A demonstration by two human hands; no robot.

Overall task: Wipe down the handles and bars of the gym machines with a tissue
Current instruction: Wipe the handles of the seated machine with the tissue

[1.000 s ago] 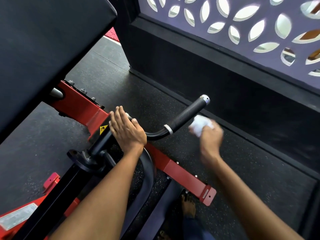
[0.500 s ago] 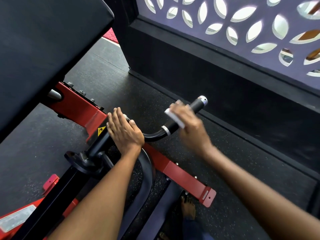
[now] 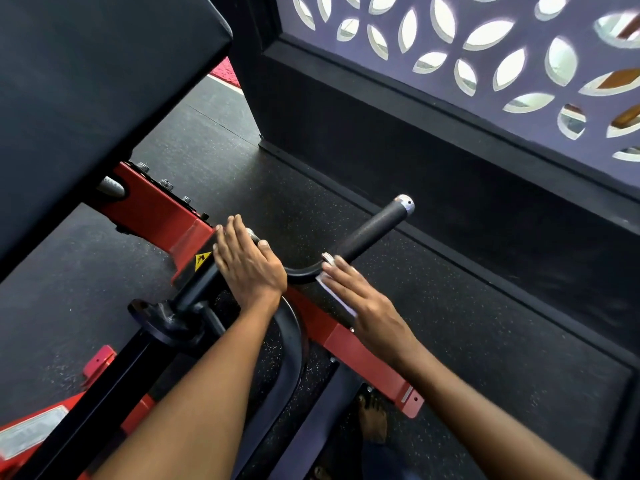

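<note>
A black handle point(image 3: 367, 233), red frame point(image 3: 156, 209), white tissue point(image 3: 334, 292), speckled black floor point(image 3: 485, 323) and leaf-patterned purple screen point(image 3: 519, 39) are seen.

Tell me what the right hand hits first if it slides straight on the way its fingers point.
Probably the silver collar ring just past the right hand, then the black foam grip. Depth is hard to judge; the hand presses the tissue on the bar's bend.
</note>
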